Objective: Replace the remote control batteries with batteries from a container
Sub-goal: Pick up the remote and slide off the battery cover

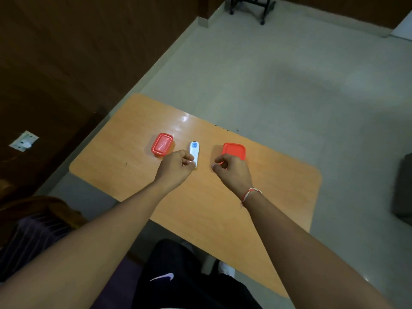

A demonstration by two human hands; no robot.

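Observation:
A white remote control (194, 150) with a small blue screen lies face up in the middle of the orange table (138, 139). A small red lidded container (162, 144) sits to its left. A second red lidded container (234, 150) sits to its right. My left hand (176, 167) is curled, with thumb and fingertips pinching the near end of the remote. My right hand (231, 171) hovers with fingers curled just in front of the right container, covering its near edge, and nothing shows in it. Both lids are closed; no batteries are visible.
The table has rounded corners and stands on a grey tiled floor. A dark wooden wall with a white socket plate (24, 141) runs along the left. A dark seat (403, 188) is at the right edge. My legs are below the near table edge.

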